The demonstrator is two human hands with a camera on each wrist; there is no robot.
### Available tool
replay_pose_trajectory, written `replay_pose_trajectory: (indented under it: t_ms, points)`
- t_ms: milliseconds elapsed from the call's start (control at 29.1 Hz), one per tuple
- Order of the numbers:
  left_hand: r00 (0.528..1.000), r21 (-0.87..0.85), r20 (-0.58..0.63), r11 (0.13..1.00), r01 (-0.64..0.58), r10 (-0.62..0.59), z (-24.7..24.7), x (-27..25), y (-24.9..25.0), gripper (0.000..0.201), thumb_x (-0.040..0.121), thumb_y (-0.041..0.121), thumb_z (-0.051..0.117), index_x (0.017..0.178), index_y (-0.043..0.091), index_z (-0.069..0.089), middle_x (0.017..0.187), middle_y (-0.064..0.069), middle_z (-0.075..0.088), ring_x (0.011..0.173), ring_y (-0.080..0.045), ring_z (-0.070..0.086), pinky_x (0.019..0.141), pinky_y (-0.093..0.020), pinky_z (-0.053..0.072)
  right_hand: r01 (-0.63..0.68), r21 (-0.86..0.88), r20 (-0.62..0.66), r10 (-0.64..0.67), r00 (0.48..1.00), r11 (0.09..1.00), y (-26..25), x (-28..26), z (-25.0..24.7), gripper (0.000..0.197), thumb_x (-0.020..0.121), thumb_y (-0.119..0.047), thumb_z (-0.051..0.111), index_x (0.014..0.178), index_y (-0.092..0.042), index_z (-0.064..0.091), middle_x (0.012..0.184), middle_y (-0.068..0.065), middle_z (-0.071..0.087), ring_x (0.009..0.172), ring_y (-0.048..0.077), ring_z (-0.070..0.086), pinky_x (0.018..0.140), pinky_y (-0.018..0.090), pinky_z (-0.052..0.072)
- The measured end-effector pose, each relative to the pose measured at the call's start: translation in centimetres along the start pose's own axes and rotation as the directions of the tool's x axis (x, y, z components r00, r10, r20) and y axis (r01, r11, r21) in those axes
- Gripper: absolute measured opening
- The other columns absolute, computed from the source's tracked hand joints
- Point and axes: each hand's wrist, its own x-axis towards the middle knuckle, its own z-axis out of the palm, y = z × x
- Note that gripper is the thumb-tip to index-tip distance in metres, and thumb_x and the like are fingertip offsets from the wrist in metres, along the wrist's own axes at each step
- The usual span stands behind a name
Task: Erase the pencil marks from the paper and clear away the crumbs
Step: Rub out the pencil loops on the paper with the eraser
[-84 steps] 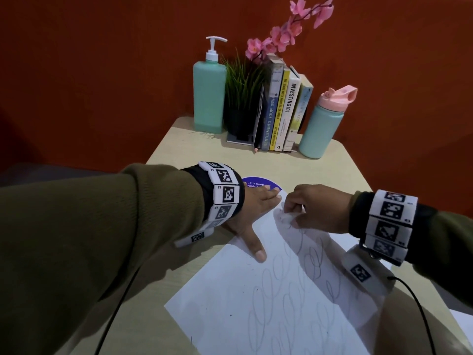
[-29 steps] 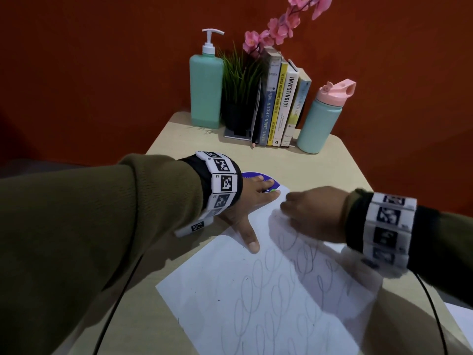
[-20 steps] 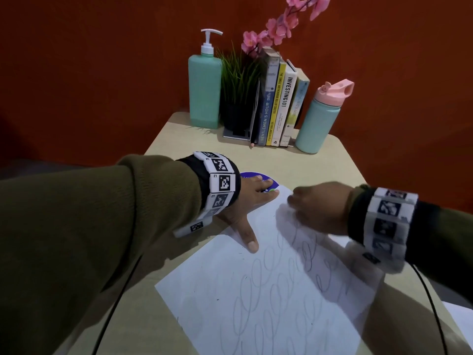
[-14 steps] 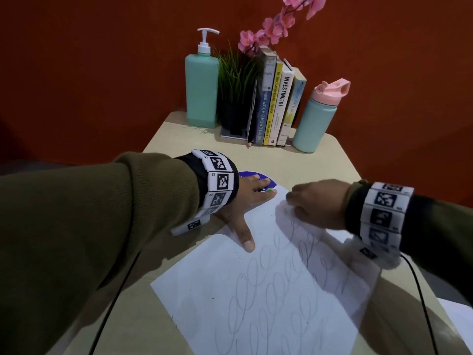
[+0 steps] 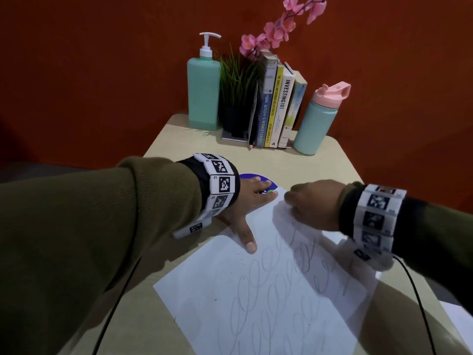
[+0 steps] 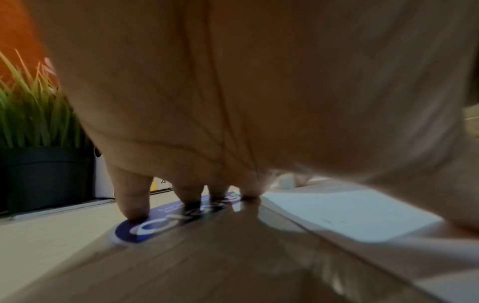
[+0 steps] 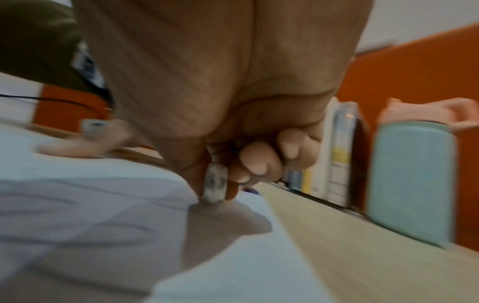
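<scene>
the right hand (image 5: 313,204) pinched a smudged white eraser (image 7: 215,185) onto the pencil-looped white paper sheet (image 5: 268,298) near its far corner; the left hand (image 5: 249,201), fingers spread flat, pressed that corner to the worktop (image 5: 302,165).

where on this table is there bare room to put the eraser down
Bare beige tabletop lies between the row of upright books and the hands. Another bare strip runs left of the white sheet of paper, under the left sleeve. The far edge is crowded: teal pump bottle, potted grass plant, teal water bottle.
</scene>
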Motion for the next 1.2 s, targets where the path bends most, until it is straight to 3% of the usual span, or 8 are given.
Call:
replay_pose_trajectory:
  t_ms: [172,446,549,687,824,961,1098,1201]
  points:
    - [1.0,-0.004,0.004,1.0,0.001,-0.001,0.0,0.0,-0.2,0.132,0.063,0.084,0.06,0.155,0.024,-0.015,0.163,-0.001,-0.019,0.15,-0.022,-0.013,0.119,-0.051,0.005,0.137,0.097,-0.002,-0.137,0.991,0.986,-4.6,-2.5,-0.6,0.028,0.098,-0.034,0.037,0.117,-0.021,0.051,0.11,0.0,0.055,0.093,0.027,0.059,0.071,0.033,0.044]
    - [0.996,0.064,0.014,0.994,0.089,-0.09,-1.5,-1.3,-0.3,0.134,0.064,0.082,0.063,0.156,0.01,-0.004,0.164,-0.007,-0.01,0.151,-0.023,-0.002,0.119,-0.046,0.009,-0.111,0.375,-0.094,0.157,0.983,0.92,2.2,-1.3,1.7,0.013,0.095,-0.033,0.045,0.096,-0.021,0.05,0.093,0.0,0.056,0.087,0.027,0.056,0.079,0.043,0.05]
    - [0.998,0.025,0.028,0.998,0.054,-0.055,-2.3,-2.0,-0.4,0.129,0.067,0.08,0.064,0.157,0.018,-0.006,0.164,-0.002,-0.012,0.151,-0.022,-0.003,0.119,-0.046,0.009,-0.097,0.439,-0.122,0.166,0.979,0.893,2.3,-1.5,2.0,0.007,0.091,-0.027,0.05,0.085,-0.024,0.048,0.082,-0.006,0.049,0.08,0.023,0.051,0.077,0.044,0.049]
    - [1.0,-0.011,0.026,1.0,-0.009,0.009,-1.1,-1.4,0.4,0.129,0.065,0.084,0.059,0.155,0.025,-0.011,0.164,0.004,-0.014,0.151,-0.019,-0.007,0.121,-0.05,0.008,-0.076,0.433,-0.116,0.14,0.983,0.898,2.0,-0.9,1.4,0.025,0.09,-0.026,0.052,0.071,-0.031,0.037,0.076,-0.009,0.041,0.078,0.022,0.048,0.075,0.041,0.049]
    - [1.0,0.019,-0.007,0.999,-0.029,0.029,0.1,-0.5,-0.1,0.131,0.062,0.09,0.054,0.155,0.026,-0.013,0.164,0.002,-0.016,0.151,-0.02,-0.01,0.12,-0.053,0.007,-0.129,0.355,-0.048,0.155,0.987,0.926,1.4,-0.2,0.6,0.01,0.088,-0.026,0.05,0.08,-0.021,0.048,0.089,0.002,0.055,0.083,0.025,0.055,0.076,0.041,0.052]
    - [0.999,0.034,-0.006,0.999,-0.036,0.036,0.2,-0.3,-0.1,0.131,0.063,0.088,0.054,0.155,0.026,-0.015,0.164,0.001,-0.016,0.151,-0.02,-0.011,0.121,-0.053,0.004,0.069,0.352,-0.096,-0.037,0.995,0.933,-1.6,-0.2,0.7,0.01,0.088,-0.024,0.048,0.081,-0.023,0.041,0.09,0.0,0.05,0.084,0.025,0.055,0.076,0.039,0.051]
    - [0.999,0.019,-0.019,0.999,-0.046,0.047,0.4,-0.2,-0.2,0.132,0.064,0.087,0.056,0.155,0.023,-0.015,0.163,0.0,-0.018,0.151,-0.021,-0.011,0.119,-0.05,0.006,-0.128,0.344,-0.031,0.148,0.989,0.93,1.4,0.5,0.0,0.011,0.087,-0.024,0.048,0.078,-0.023,0.043,0.087,0.0,0.053,0.082,0.025,0.056,0.077,0.041,0.053]
    - [0.999,0.012,-0.011,0.999,-0.051,0.052,0.4,-0.2,-0.3,0.133,0.063,0.087,0.056,0.154,0.024,-0.016,0.163,0.001,-0.019,0.15,-0.021,-0.013,0.118,-0.05,0.006,-0.058,0.337,-0.068,0.085,0.994,0.94,0.2,0.4,0.0,0.01,0.087,-0.024,0.048,0.08,-0.022,0.042,0.086,-0.001,0.049,0.081,0.024,0.054,0.077,0.04,0.053]
